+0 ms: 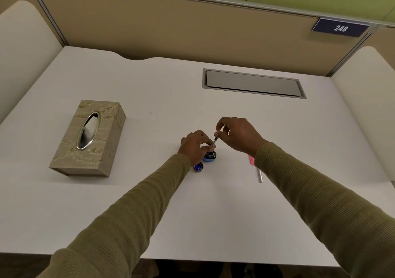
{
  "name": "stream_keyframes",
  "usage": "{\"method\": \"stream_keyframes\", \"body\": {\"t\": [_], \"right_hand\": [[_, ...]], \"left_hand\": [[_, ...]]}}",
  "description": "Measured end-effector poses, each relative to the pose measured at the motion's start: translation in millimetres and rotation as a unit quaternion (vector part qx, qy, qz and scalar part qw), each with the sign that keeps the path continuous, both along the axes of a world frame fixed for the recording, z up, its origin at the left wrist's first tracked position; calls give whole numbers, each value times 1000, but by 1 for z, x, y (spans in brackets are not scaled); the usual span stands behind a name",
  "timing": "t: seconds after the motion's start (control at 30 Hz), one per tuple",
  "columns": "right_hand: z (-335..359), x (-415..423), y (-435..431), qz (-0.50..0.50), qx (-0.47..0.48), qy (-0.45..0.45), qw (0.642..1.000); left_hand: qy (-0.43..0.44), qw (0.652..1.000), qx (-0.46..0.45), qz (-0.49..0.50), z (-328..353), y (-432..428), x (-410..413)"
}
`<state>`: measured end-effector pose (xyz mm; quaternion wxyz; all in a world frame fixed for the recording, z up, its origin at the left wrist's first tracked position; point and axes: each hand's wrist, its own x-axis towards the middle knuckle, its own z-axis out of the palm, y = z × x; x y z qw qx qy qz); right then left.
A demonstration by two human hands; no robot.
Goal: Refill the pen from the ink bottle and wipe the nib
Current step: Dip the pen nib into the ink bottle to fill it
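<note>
One pen section (pixel 214 142), nib down in one open ink bottle (pixel 210 156) at bench (pixel 171 202) centre, top pinched by the right hand (pixel 237 135); left hand (pixel 193 147) pinches its lower end. Risk: bumping the bottle would spill ink. One cap (pixel 198 167), one pen barrel (pixel 256 169), one tissue box (pixel 89 137).

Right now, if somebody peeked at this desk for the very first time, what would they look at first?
Probably the two hands in the middle of the white desk: the left hand steadies a small ink bottle while the right hand holds a thin pen part tilted over it. Next comes the patterned tissue box at the left, then the blue cap lying just in front of the bottle.
</note>
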<state>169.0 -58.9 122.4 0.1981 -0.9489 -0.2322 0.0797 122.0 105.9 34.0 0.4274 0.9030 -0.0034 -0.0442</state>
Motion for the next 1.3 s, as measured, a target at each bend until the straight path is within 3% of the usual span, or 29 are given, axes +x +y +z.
{"method": "stream_keyframes", "body": {"t": [1.3], "right_hand": [[-2, 1, -1, 36, -25, 8, 999]], "left_hand": [[15, 999, -27, 17, -2, 4, -2]]}}
